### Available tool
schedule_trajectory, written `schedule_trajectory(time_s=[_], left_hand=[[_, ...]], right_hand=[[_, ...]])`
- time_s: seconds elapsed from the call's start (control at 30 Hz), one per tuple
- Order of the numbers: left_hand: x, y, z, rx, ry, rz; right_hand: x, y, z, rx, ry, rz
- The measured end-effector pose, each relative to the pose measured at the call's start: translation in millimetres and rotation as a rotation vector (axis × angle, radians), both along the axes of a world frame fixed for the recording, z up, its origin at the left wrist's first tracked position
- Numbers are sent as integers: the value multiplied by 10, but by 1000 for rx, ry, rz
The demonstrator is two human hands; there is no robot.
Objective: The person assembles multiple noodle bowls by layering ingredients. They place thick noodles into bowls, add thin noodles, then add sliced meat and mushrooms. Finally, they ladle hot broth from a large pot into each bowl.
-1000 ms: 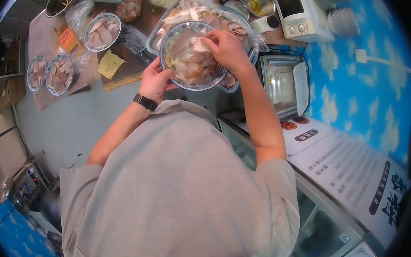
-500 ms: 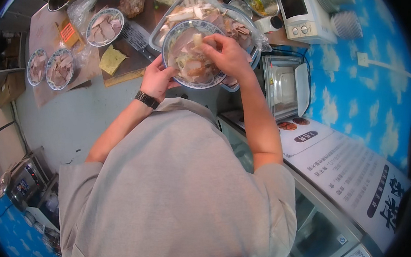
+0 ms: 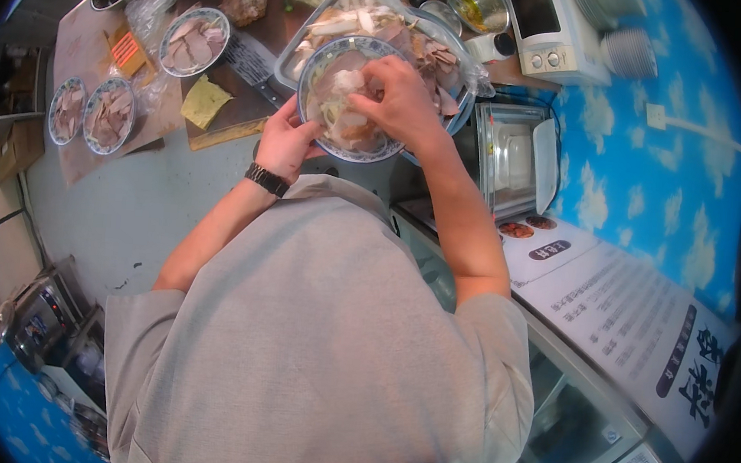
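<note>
The left hand [image 3: 286, 142] grips the near-left rim of the bowl [image 3: 346, 99], thumb over the edge and fingers curled beneath it, holding the bowl up just in front of the chest; a dark watch [image 3: 267, 179] sits on that wrist, and the forearm runs down and left with the elbow bent out. The right hand [image 3: 398, 103] hangs over the bowl's right half, wrist bent, its fingertips [image 3: 359, 102] pinched together on pale pieces of food [image 3: 341, 112] inside (whether they lift or only press them, I cannot tell). The right forearm drops steeply from the hand to the shoulder along the right side of the grey shirt [image 3: 318, 349]. The bowl, blue-patterned at the rim, is held over the near edge of a big tray [image 3: 453, 73] heaped with sliced meat. On the counter to the left lie a cleaver [image 3: 253, 66] on a board [image 3: 223, 115], a yellow cloth [image 3: 202, 101], and three small plates [image 3: 192, 41] of sliced meat, two of them side by side farther left.
</note>
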State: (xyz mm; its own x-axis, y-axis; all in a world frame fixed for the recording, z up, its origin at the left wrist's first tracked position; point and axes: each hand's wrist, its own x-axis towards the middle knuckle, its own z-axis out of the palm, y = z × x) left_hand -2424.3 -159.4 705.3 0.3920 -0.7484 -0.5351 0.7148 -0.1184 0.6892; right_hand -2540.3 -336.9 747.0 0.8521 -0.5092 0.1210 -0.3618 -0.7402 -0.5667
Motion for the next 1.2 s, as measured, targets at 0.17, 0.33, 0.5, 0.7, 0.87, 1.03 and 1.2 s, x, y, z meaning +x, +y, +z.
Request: schedule_trajectory(time_s=[0.17, 0.33, 0.5, 0.7, 0.87, 1.03, 1.2], left_hand=[[45, 54, -48, -3, 11, 9], [160, 215, -109, 16, 26, 76], [335, 483, -255, 56, 66, 105], [455, 721, -453, 33, 58, 128], [436, 719, -439, 43, 87, 142], [419, 684, -362, 50, 61, 142], [387, 657, -315, 16, 85, 123]], right_hand=[[-97, -146, 34, 383, -249, -53], [-266, -620, -135, 567, -403, -194], [-548, -1251, -653, 328, 14, -322], [-1241, -1354, -1059, -88, 475, -297], [-1229, -1090, -1368, -26, 413, -367], [-1176, -969, -1393, 40, 126, -484], [-1025, -990, -1596, 155, -101, -582]])
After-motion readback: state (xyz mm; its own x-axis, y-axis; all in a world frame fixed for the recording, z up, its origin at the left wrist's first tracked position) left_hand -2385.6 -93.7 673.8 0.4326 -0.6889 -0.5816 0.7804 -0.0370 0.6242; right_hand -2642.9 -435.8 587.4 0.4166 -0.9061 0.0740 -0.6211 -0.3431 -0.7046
